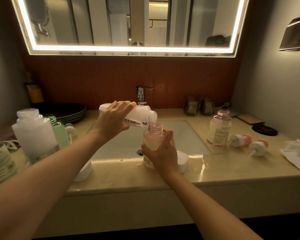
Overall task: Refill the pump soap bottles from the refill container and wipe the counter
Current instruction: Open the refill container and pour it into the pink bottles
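Observation:
My left hand (113, 118) grips a clear refill bottle (144, 115), tipped nearly flat over the sink with its open mouth above a pink soap bottle (152, 135). My right hand (160, 153) holds that pink bottle upright at the sink's front edge; it is partly filled with pale liquid. A second open pink bottle (219, 129) stands on the counter at the right, with two pump heads (239, 140) (258, 147) lying beside it. A large open white container (34, 130) and a green bottle (58, 129) stand at the left.
The white sink (189, 135) and chrome tap (142, 95) are in the middle of a beige counter (232, 167). Dark plates (68, 110) are stacked at the back left. White tissue (298, 153) lies at the right edge. White caps (183, 160) (84, 170) sit by the sink front.

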The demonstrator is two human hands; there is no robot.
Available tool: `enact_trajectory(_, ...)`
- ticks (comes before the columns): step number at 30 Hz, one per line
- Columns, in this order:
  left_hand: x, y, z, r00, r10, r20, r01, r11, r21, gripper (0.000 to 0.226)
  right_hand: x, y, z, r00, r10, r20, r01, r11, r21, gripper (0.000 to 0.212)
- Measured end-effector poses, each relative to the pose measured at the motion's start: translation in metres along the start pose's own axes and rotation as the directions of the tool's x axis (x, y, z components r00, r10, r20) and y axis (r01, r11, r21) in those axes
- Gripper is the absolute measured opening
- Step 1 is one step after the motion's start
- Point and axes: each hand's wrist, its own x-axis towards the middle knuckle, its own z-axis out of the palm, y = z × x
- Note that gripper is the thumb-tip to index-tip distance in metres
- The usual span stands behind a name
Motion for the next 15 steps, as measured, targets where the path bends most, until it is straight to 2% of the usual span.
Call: enact_trajectory(15,0.0,-0.0034,0.0015,1.0,0.0,0.008,0.0,1.0,0.0,0.086,0.0004,-0.0006,-0.0003,1.0,-0.008,-0.013,0.008,1.0,0.015,0.075)
